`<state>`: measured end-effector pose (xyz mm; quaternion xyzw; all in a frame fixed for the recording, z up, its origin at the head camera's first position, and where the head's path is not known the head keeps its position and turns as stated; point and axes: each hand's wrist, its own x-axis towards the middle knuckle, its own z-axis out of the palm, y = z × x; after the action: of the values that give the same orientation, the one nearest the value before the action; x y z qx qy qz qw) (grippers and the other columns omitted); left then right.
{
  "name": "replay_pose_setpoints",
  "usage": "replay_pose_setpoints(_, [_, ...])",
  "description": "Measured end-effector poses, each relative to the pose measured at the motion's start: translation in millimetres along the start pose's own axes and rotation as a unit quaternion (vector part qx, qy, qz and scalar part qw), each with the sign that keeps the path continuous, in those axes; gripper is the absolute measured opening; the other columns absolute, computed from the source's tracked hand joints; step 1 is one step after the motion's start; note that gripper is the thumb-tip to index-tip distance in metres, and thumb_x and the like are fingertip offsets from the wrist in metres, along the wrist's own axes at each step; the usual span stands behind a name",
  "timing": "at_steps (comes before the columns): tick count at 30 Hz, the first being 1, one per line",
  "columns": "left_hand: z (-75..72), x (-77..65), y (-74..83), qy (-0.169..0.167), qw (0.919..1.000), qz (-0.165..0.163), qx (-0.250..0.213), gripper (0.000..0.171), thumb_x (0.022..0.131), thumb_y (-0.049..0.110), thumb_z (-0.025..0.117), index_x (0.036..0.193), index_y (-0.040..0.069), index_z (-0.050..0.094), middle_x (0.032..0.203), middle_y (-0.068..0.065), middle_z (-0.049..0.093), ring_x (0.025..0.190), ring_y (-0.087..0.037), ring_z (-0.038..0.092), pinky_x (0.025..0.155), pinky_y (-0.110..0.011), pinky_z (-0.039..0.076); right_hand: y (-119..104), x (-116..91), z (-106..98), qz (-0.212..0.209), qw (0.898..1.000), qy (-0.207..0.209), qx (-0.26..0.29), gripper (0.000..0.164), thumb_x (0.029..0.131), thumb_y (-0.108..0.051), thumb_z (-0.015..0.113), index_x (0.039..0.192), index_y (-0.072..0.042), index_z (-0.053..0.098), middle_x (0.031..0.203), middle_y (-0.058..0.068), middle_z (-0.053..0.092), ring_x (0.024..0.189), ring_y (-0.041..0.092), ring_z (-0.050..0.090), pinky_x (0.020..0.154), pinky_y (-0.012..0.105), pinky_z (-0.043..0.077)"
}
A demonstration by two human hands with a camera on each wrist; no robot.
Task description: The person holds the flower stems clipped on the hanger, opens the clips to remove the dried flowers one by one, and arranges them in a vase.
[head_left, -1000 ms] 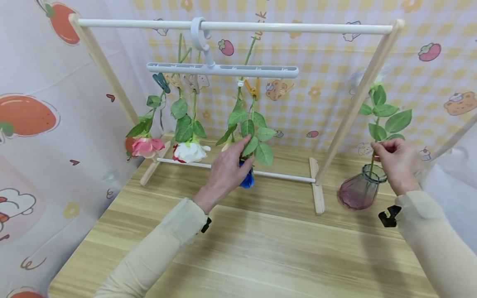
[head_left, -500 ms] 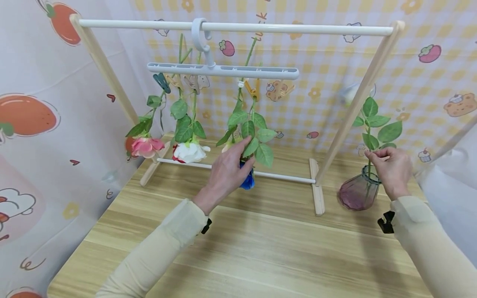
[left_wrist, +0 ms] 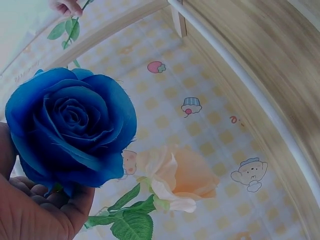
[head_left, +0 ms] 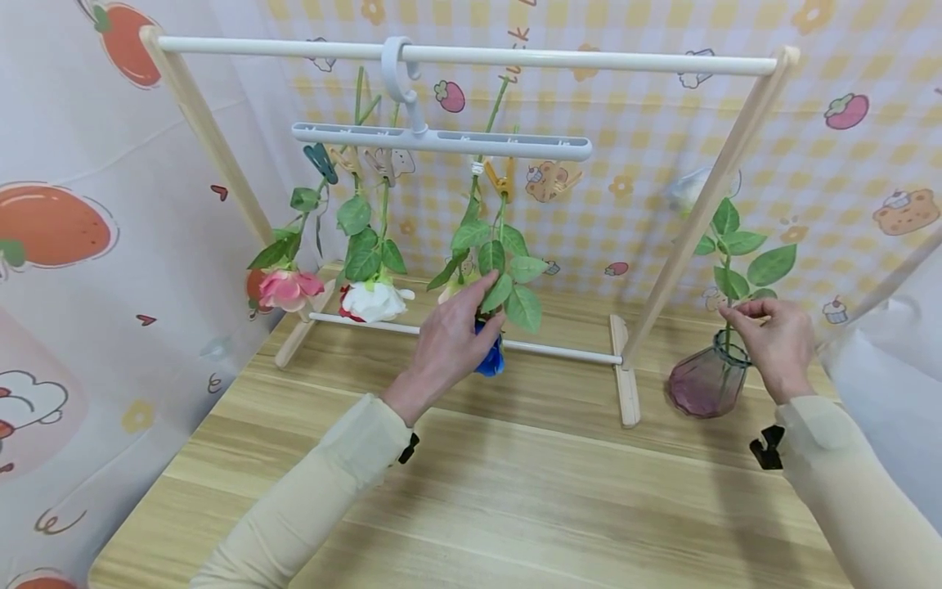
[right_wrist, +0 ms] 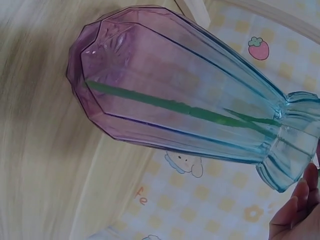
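Lower and farther left than a second ago, the pale rose (head_left: 743, 243) at the right of the frame has come down with the right hand (head_left: 776, 339). Thumb and forefinger pinch its stem just above the mouth of the purple-and-blue glass vase (head_left: 702, 386), the lower stem inside. Mid-frame, the left hand (head_left: 445, 335) has stayed put, fingers curled about the upside-down blue rose (head_left: 491, 360) close behind its bloom. Beyond, the wooden rack (head_left: 589, 59) carries a clip hanger (head_left: 508, 146); a pink rose (head_left: 289, 288) and a white rose (head_left: 373, 301) hang left of centre. Farthest back is the yellow-checked backdrop (head_left: 655, 106).
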<state>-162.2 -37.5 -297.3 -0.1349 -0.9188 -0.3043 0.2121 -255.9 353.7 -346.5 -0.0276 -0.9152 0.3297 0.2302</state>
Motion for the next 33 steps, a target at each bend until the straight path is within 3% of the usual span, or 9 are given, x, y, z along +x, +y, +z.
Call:
replay_pose_setpoints(8, [-0.2,-0.6,-0.5,0.012,0.9999,0.009,-0.004,0.051,0.090,0.019,0.060,0.138,0.008,0.047,0.124,-0.010,0.062,0.098,-0.022,0.064,0.072,-0.037,0.052,2.0,-3.9,-3.7,-0.017,1.000,-0.007,0.013,0.032,0.085,-0.031,0.068,0.093,-0.001,0.069,0.064,-0.044,0.039,0.058,-0.008,0.040,0.048,0.018,0.033])
replay_pose_setpoints(14, [-0.5,-1.2,-2.0,0.015,0.9998,0.012,-0.006,0.051,0.090,0.018,0.061,0.137,0.007,0.048,0.123,-0.010,0.062,0.096,-0.022,0.064,0.069,-0.036,0.052,-0.5,-9.7,-8.9,-0.005,0.999,0.008,0.036,0.026,0.085,-0.028,0.069,0.087,-0.003,0.068,0.067,-0.035,0.044,0.051,-0.003,0.040,0.043,0.018,0.033])
replay_pose_setpoints(21, [-0.7,-1.5,-3.0,0.021,0.9996,0.019,-0.007,0.048,0.089,0.017,0.061,0.135,0.006,0.050,0.114,-0.011,0.066,0.083,-0.019,0.064,0.061,-0.032,0.049,-11.2,-21.8,-13.2,0.009,0.995,0.070,0.071,0.015,0.084,-0.026,0.070,0.073,-0.021,0.061,0.068,-0.032,0.045,0.058,-0.006,0.040,0.053,0.010,0.032])
replay_pose_setpoints(25, [-1.4,-1.1,-3.6,0.024,0.9994,0.023,-0.005,0.048,0.089,0.017,0.061,0.135,0.006,0.051,0.110,-0.010,0.067,0.076,-0.017,0.062,0.056,-0.029,0.046,-27.8,-27.1,-13.1,-0.028,0.988,0.102,0.116,0.018,0.082,-0.017,0.072,0.070,-0.023,0.061,0.069,-0.031,0.048,0.061,-0.006,0.042,0.058,0.008,0.033])
replay_pose_setpoints(33, [-2.9,-1.1,-4.8,0.027,0.9993,0.023,-0.012,0.046,0.089,0.016,0.060,0.134,0.007,0.052,0.111,-0.008,0.067,0.075,-0.017,0.062,0.055,-0.029,0.046,-77.1,-34.0,-11.8,-0.163,0.966,0.124,0.161,0.011,0.079,-0.004,0.073,0.077,0.005,0.066,0.073,-0.031,0.051,0.063,-0.009,0.045,0.060,0.008,0.035])
